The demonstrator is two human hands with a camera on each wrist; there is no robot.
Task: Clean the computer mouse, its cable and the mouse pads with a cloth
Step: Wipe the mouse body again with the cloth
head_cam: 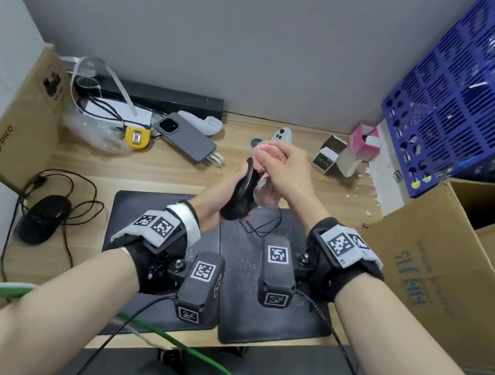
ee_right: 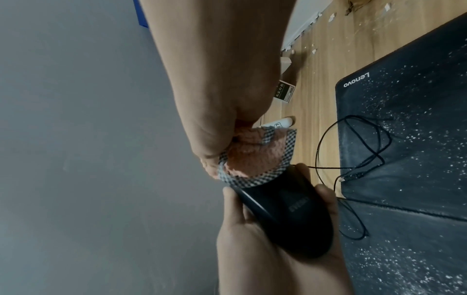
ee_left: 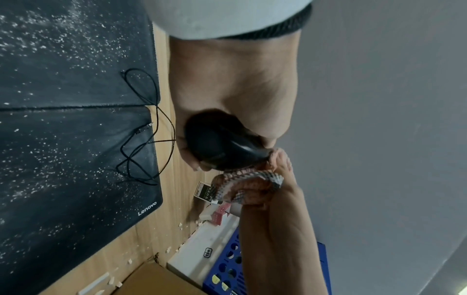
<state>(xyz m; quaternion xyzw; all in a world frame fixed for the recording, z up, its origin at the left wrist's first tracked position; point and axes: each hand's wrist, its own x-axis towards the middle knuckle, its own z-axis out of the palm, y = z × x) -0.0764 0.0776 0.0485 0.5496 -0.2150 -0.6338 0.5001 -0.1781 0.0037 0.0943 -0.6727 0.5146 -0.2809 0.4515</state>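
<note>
The computer mouse (head_cam: 240, 194) is clasped in the curled fingers of the left hand (head_cam: 222, 193), raised above the mouse pads (head_cam: 259, 269), long axis steeply upright. The right hand (head_cam: 281, 168) clenches the cloth (head_cam: 268, 155) against the mouse's upper end. The cable (head_cam: 261, 226) hangs below onto the pads, nearer the left hand.

On my feed, both forearms are bare, and each wrist wears a black strap topped with a white-edged plate of black-and-white square markers: left wrist strap (head_cam: 158, 232), right wrist strap (head_cam: 343, 249). A dark grey camera block (head_cam: 201, 286) with printed markers bolts to the left strap by silver screws, its twin (head_cam: 277, 272) to the right. Black cables trail back from both.
</note>
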